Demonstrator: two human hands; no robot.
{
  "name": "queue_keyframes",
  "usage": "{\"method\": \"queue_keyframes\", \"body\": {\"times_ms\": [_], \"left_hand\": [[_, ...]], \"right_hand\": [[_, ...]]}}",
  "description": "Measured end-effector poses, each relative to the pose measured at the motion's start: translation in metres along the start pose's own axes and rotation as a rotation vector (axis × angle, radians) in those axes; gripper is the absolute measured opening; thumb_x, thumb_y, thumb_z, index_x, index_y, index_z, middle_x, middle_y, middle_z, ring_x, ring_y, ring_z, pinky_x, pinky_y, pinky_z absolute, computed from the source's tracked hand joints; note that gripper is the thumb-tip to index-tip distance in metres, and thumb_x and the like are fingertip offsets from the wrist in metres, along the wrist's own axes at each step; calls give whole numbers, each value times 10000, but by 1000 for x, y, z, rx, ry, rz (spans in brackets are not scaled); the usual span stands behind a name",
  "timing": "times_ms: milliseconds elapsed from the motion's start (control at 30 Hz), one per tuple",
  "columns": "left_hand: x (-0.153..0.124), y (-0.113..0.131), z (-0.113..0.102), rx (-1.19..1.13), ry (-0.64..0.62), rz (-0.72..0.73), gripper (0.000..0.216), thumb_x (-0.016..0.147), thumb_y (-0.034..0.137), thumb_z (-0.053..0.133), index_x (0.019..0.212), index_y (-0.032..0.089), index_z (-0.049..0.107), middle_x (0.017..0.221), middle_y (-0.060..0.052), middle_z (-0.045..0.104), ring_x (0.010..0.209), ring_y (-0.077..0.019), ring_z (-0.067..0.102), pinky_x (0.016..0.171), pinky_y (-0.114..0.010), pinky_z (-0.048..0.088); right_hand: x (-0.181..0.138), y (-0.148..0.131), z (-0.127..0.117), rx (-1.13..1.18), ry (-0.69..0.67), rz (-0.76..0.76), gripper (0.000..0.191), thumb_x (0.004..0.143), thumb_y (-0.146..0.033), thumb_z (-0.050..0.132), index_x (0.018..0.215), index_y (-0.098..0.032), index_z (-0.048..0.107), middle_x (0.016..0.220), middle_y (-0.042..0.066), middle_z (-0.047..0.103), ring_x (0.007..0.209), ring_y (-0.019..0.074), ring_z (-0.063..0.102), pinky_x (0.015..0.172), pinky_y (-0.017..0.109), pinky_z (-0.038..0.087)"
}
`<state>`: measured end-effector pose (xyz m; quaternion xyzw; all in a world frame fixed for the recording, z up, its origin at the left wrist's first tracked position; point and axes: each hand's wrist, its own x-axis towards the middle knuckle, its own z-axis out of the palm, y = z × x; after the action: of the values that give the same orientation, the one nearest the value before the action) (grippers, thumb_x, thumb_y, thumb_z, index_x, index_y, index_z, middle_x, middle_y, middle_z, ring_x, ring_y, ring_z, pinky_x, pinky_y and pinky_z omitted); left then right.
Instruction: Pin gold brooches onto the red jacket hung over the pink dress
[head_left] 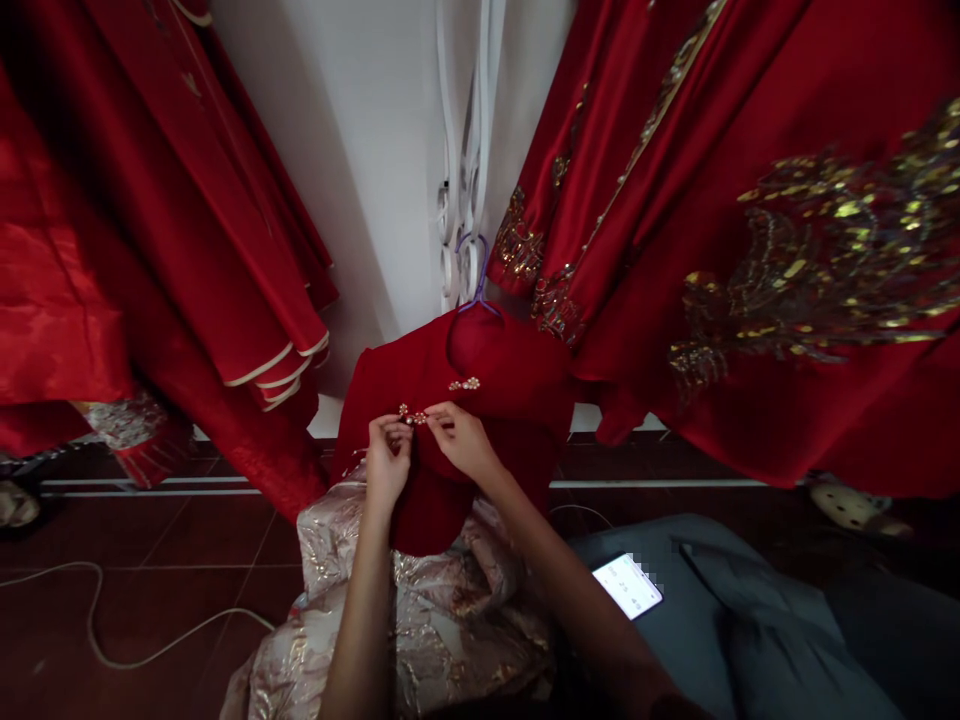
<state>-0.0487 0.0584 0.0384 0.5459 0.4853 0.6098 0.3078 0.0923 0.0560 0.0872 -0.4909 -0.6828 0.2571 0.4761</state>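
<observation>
In front of me a red garment [517,375] hangs on a purple hanger [478,290]. Two jeweled ornaments, which look like decorative clasps, sit on its front. The upper clasp [465,384] lies just below the neckline, untouched. My left hand [388,455] pinches the left end of the lower clasp [415,417] between thumb and fingers. At that clasp's right end, my right hand [459,438] closes its thumb and forefinger. Whether the lower clasp is fastened cannot be made out.
Red garments [247,230] hang at left, and red gowns with gold sequins [847,230] at right. A white metal rack [465,130] stands behind. Shiny pale fabric [450,640] lies below my arms. A lit phone [628,586] rests on grey-blue cloth [720,600]. A white cable [142,662] crosses the tiled floor.
</observation>
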Motion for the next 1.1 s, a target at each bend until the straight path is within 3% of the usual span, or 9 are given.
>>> {"method": "queue_keyframes", "body": {"times_ms": [67,200,300,400,500,700,833,933,1100], "left_hand": [[-10,-7,1,51,-21,-32,223,726,166,566,937,150,494,793,-28,564,717,-126,590,719,-297,510],[-40,-8,-3,313,-279,-10,214,700,181,601,897,171,518,912,-55,523,868,-175,557,838,-379,470],[-57,0,-8,417,-341,-21,572,628,219,689,1151,181,462,1124,-106,461,1055,-232,510,893,-397,448],[-62,9,-10,402,-413,14,952,605,230,722,1397,232,194,1373,-136,289,1248,-265,381,970,-384,401],[-59,11,-10,381,-490,45,1021,634,244,709,1434,286,75,1458,-104,207,1300,-266,330,1006,-374,370],[-40,13,6,435,-339,168,702,719,270,635,1349,195,335,1293,-129,459,1191,-268,445,1020,-427,338],[-28,14,32,307,-181,-50,581,750,245,575,1290,141,388,1093,-138,541,893,-210,581,862,-395,456],[-35,6,47,238,-178,-88,598,763,205,535,1330,147,356,1115,-132,503,999,-208,541,920,-388,421],[-63,-15,48,255,-277,110,758,712,56,482,1412,202,229,1258,-113,443,1212,-218,380,1047,-406,292]], "right_hand": [[-6,-1,-18,12,-85,34,156,833,-217,492,940,-196,604,903,54,675,786,146,640,727,292,520],[-33,2,-58,-79,-205,87,141,829,-271,505,870,-197,618,858,45,677,764,156,640,706,289,501],[-58,15,-73,-171,-200,105,115,790,-287,551,835,-192,598,814,43,645,741,156,616,668,279,486],[-77,35,-73,-151,-211,115,295,725,-286,626,993,-190,552,865,48,617,727,149,595,604,259,470],[-87,51,-65,-93,-278,160,370,719,-282,641,1045,-191,494,715,-6,585,592,127,557,539,243,438],[-82,51,-49,-166,-121,110,218,710,-328,651,824,-208,509,733,1,547,586,121,506,551,256,427],[-74,45,-50,-126,-69,106,188,736,-359,624,774,-207,520,740,19,560,567,119,509,515,248,426],[-71,48,-62,-50,-28,180,250,732,-421,627,796,-207,514,679,13,586,564,131,543,496,242,433],[-67,48,-84,25,-25,236,278,702,-439,652,731,-197,521,710,43,650,633,151,604,560,266,480]]}}
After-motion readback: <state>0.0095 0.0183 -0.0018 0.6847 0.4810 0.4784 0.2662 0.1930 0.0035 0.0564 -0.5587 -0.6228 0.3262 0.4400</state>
